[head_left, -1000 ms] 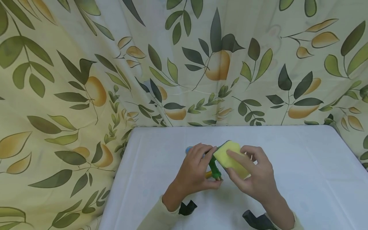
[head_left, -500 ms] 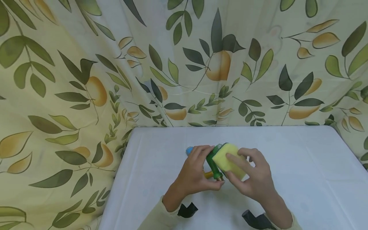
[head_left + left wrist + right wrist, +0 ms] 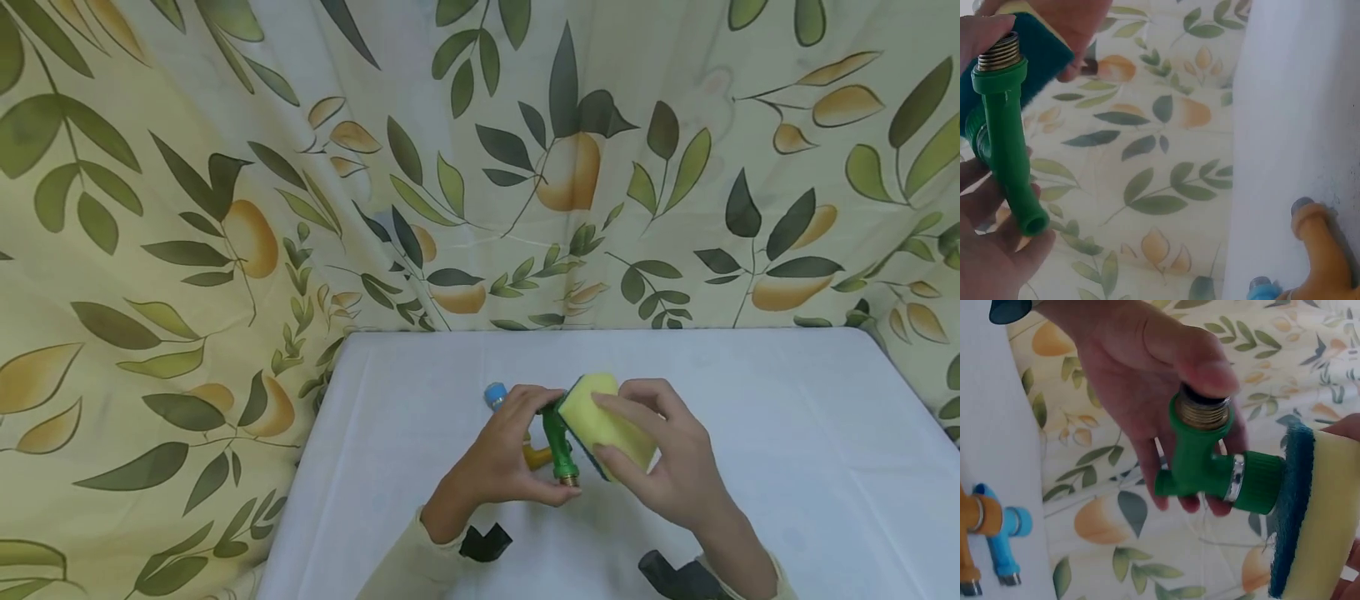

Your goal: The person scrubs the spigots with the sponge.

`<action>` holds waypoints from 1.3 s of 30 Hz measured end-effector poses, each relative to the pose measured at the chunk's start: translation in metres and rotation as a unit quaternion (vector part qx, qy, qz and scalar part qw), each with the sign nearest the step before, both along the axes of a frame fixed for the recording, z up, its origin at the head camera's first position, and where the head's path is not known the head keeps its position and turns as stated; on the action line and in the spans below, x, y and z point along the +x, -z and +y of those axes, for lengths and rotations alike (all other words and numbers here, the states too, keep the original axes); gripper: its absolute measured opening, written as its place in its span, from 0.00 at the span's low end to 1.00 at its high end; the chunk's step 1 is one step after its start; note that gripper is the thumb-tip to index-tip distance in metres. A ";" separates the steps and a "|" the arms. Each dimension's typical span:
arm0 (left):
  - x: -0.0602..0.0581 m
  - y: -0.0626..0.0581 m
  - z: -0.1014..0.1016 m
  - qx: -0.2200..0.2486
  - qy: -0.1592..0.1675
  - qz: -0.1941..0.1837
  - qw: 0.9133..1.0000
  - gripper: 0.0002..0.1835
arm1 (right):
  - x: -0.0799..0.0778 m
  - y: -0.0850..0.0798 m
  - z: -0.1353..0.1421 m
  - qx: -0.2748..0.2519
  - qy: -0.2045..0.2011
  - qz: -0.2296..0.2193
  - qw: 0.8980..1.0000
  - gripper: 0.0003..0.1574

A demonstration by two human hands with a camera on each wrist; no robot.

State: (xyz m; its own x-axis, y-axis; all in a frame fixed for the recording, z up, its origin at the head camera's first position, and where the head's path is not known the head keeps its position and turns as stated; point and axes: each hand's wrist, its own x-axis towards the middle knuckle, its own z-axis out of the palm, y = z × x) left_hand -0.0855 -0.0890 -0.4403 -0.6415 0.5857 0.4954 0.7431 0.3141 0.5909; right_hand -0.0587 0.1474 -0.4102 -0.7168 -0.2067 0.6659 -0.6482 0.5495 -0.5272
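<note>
My left hand (image 3: 498, 458) holds a green plastic tap (image 3: 557, 442) above the table. Its thumb presses on the threaded brass end (image 3: 1205, 415), and the other fingers support the spout side in the left wrist view. A yellow sponge (image 3: 611, 429) with a dark blue-green scouring layer (image 3: 1292, 512) is pinched in my right hand (image 3: 675, 454). The scouring side lies against the ribbed green knob (image 3: 1260, 482) of the tap in the right wrist view. Part of the tap is hidden behind the left fingers in the head view.
On the white-covered table (image 3: 795, 467) an orange tap (image 3: 1325, 250) and a blue tap (image 3: 1002, 540) lie beyond my left hand. A leaf-and-fruit patterned curtain (image 3: 660, 250) hangs behind and to the left. Black straps (image 3: 486, 543) sit at both wrists.
The green tap has tipped a little, its threaded end shifting slightly toward me. The sponge has turned and slid a little along the tap. More of the blue tap shows past the left hand.
</note>
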 end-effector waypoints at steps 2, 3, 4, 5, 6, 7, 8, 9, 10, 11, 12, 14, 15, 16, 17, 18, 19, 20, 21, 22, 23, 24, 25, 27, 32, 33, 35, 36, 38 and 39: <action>-0.002 0.002 0.001 0.013 0.013 -0.025 1.000 0.61 | 0.001 0.000 -0.002 -0.002 -0.009 -0.008 1.000 0.36; -0.003 0.004 0.002 0.021 0.023 -0.042 0.999 0.63 | 0.001 0.001 -0.003 -0.004 -0.007 -0.013 1.000 0.36; -0.003 0.005 0.003 0.030 0.035 -0.063 0.997 0.65 | 0.001 0.002 -0.004 -0.004 -0.004 -0.020 1.000 0.36; -0.003 0.006 0.004 0.040 0.046 -0.086 0.994 0.67 | 0.001 0.002 -0.005 -0.002 -0.001 -0.031 1.000 0.36; -0.004 0.006 0.004 0.048 0.057 -0.107 0.991 0.68 | 0.002 0.003 -0.006 0.000 0.002 -0.037 0.999 0.36; -0.004 0.006 0.004 0.055 0.067 -0.127 0.988 0.68 | 0.002 0.004 -0.007 0.001 0.006 -0.040 0.999 0.36; -0.004 0.006 0.004 0.059 0.074 -0.143 0.985 0.66 | 0.002 0.005 -0.007 0.000 0.009 -0.042 0.999 0.35; -0.003 0.006 0.003 0.059 0.074 -0.153 0.984 0.62 | 0.001 0.006 -0.007 0.001 0.014 -0.045 0.999 0.35; -0.003 0.006 0.002 0.060 0.073 -0.161 0.982 0.58 | 0.001 0.006 -0.007 0.002 0.017 -0.047 0.999 0.35; -0.003 0.005 0.002 0.058 0.068 -0.163 0.983 0.52 | 0.000 0.006 -0.007 0.002 0.019 -0.046 0.999 0.35; -0.004 0.004 0.001 0.055 0.061 -0.162 0.983 0.47 | 0.000 0.007 -0.007 0.002 0.021 -0.044 0.999 0.36; -0.004 0.003 0.000 0.055 0.042 -0.151 0.986 0.38 | -0.001 0.007 -0.007 0.005 0.019 -0.040 0.999 0.36; -0.004 0.003 0.000 0.055 0.030 -0.137 0.989 0.34 | -0.001 0.007 -0.007 0.007 0.015 -0.038 0.999 0.36; -0.005 0.003 0.000 0.057 0.020 -0.120 0.991 0.32 | -0.001 0.006 -0.007 0.011 0.010 -0.035 0.999 0.36; -0.005 0.004 0.000 0.056 0.008 -0.099 0.993 0.30 | -0.001 0.006 -0.007 0.016 0.006 -0.033 0.999 0.36; -0.005 0.004 0.001 0.057 -0.002 -0.078 0.995 0.28 | -0.001 0.005 -0.007 0.021 0.005 -0.031 0.999 0.35; -0.005 0.005 0.001 0.059 -0.012 -0.056 0.997 0.26 | -0.001 0.003 -0.007 0.025 0.007 -0.033 0.999 0.35; -0.006 0.006 0.002 0.061 -0.023 -0.032 0.997 0.24 | -0.001 0.002 -0.008 0.029 0.013 -0.036 0.999 0.34; -0.006 0.007 0.002 0.061 -0.038 -0.008 0.997 0.23 | -0.001 0.001 -0.009 0.034 0.023 -0.041 0.998 0.33; -0.006 0.007 0.003 0.060 -0.056 0.013 0.997 0.22 | 0.000 0.000 -0.010 0.040 0.034 -0.049 0.997 0.33; -0.006 0.007 0.003 0.058 -0.073 0.031 0.995 0.22 | 0.001 -0.001 -0.012 0.043 0.042 -0.056 0.997 0.33; -0.006 0.007 0.004 0.056 -0.090 0.047 0.993 0.22 | 0.002 -0.002 -0.013 0.048 0.047 -0.062 0.996 0.32; -0.007 0.008 0.004 0.053 -0.107 0.063 0.991 0.21 | 0.003 -0.002 -0.014 0.052 0.050 -0.067 0.995 0.32; -0.007 0.007 0.005 0.046 -0.135 0.083 0.986 0.22 | 0.005 -0.002 -0.015 0.056 0.052 -0.067 0.995 0.33; -0.005 0.005 0.007 0.063 -0.165 0.070 0.982 0.24 | 0.004 0.000 -0.017 0.052 0.097 -0.068 0.992 0.31; -0.004 0.004 0.007 0.070 -0.172 0.063 0.981 0.25 | 0.005 0.001 -0.018 0.052 0.111 -0.072 0.990 0.31; -0.003 0.003 0.008 0.086 -0.181 0.062 0.978 0.28 | 0.005 0.003 -0.020 0.057 0.132 -0.066 0.987 0.30; -0.002 0.002 0.009 0.091 -0.185 0.067 0.976 0.28 | 0.005 0.005 -0.021 0.061 0.141 -0.062 0.986 0.29; -0.001 0.001 0.010 0.099 -0.185 0.077 0.975 0.29 | 0.005 0.007 -0.022 0.070 0.156 -0.051 0.984 0.28; 0.000 0.001 0.010 0.104 -0.181 0.080 0.975 0.29 | 0.005 0.008 -0.023 0.075 0.159 -0.036 0.984 0.27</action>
